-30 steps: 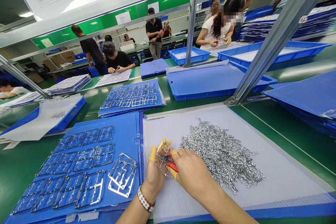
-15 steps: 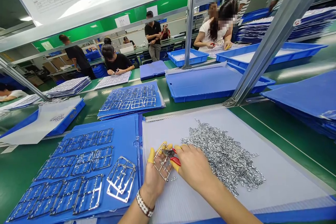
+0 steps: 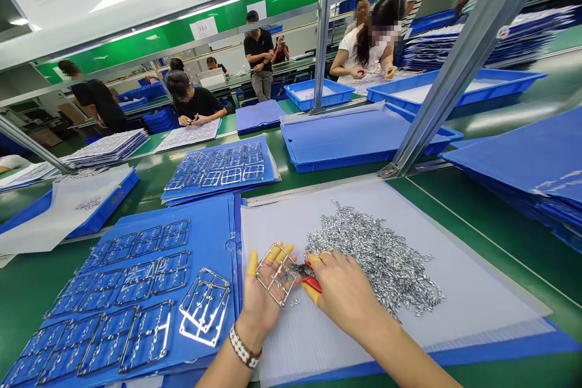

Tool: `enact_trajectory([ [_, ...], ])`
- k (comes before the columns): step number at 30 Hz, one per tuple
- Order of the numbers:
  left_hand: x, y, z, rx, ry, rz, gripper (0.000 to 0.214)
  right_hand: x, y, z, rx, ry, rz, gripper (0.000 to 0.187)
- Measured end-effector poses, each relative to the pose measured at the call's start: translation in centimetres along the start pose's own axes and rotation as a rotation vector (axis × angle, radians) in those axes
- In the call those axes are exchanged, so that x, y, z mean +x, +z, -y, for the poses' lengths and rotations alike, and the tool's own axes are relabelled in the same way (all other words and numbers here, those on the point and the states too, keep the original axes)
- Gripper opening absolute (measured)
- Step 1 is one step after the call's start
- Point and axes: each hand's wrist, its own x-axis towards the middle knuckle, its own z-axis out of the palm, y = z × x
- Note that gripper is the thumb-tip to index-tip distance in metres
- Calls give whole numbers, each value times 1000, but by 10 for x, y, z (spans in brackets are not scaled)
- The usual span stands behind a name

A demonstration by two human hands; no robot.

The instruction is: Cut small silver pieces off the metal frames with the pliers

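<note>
My left hand (image 3: 261,303), palm up with yellow finger covers, holds a small shiny metal-look sprue frame (image 3: 268,282) with cross bars. Closed around the red handles of nippers (image 3: 313,284) is my right hand (image 3: 343,291), also with yellow covers. The dark nipper jaws are at the right side of the frame; whether they touch it I cannot tell. A few loose shiny pieces (image 3: 295,302) lie just below, on a white sheet (image 3: 313,345). Close behind my right hand spreads a large heap of small shiny pieces (image 3: 377,254).
Rows of sprue frames (image 3: 100,330) lie on a blue sheet to the left, with two overlapping silvery frames (image 3: 204,306) near my left hand. Beyond are another frame-covered stack (image 3: 218,163) and blue trays (image 3: 336,139). A slanted metal post (image 3: 450,91) rises at right. Co-workers sit and stand farther back.
The nipper jaws have shifted from over the upper part of the sprue frame toward its right side. My view has shifted slightly, and both hands keep their holds.
</note>
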Motion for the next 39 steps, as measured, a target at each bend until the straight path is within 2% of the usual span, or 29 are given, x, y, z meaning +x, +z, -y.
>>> enact_trajectory([
  [6, 0, -2, 1, -4, 12, -1, 50, -2, 9, 2, 0, -5, -1, 19],
  [12, 0, 0, 2, 18, 19, -29, 52, -1, 9, 6, -5, -21, -3, 18],
  [19, 1, -4, 7, 116, 110, -92, 50, 6, 2, 12, 8, -11, 78, 14],
  [23, 2, -6, 5, 100, 119, -94, 50, 7, 1, 11, 22, -14, 113, 13],
  [34, 2, -2, 0, -11, 81, -112, 50, -9, 4, 28, 60, -49, 11, 16],
  [39, 4, 3, 10, -59, 135, -138, 46, -12, 17, 25, 59, -80, -74, 12],
])
